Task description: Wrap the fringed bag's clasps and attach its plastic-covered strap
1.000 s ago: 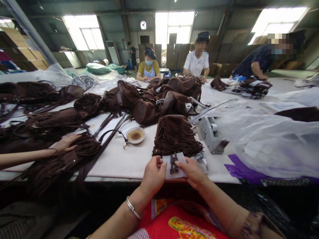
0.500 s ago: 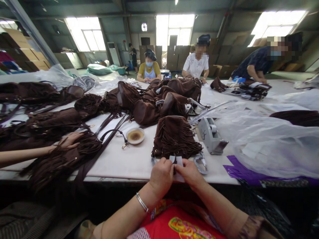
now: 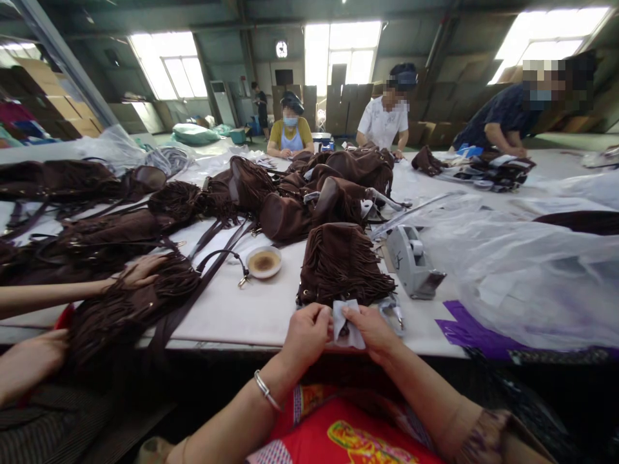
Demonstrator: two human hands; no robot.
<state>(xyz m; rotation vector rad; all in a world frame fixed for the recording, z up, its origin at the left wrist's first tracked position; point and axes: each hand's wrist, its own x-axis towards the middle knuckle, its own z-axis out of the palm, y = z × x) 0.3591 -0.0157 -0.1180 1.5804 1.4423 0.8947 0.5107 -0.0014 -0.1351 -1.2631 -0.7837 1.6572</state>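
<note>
A dark brown fringed bag (image 3: 338,264) lies on the white table in front of me. At its near edge a small piece of white wrapping paper (image 3: 355,338) lies around a small dark part that I cannot make out. My right hand (image 3: 374,330) pinches the paper, thumb on top. At the paper's left edge, my left hand (image 3: 308,332) is closed, its curled fingers gripping that side. Beside the bag, near my right hand, is a plastic-wrapped metal fitting (image 3: 394,312), partly hidden.
A grey tape dispenser (image 3: 413,264) stands right of the bag, by clear plastic sheeting (image 3: 522,277). Left are a shallow dish (image 3: 264,262) and piled brown bags (image 3: 106,235). A neighbour's hands (image 3: 142,270) work on a fringed bag, one with a red object (image 3: 65,317). Several people work opposite.
The white paper, earlier in two upright flaps, now lies folded over the dark part. My left hand has shifted slightly left. The neighbour's second hand with a red object has appeared at the left.
</note>
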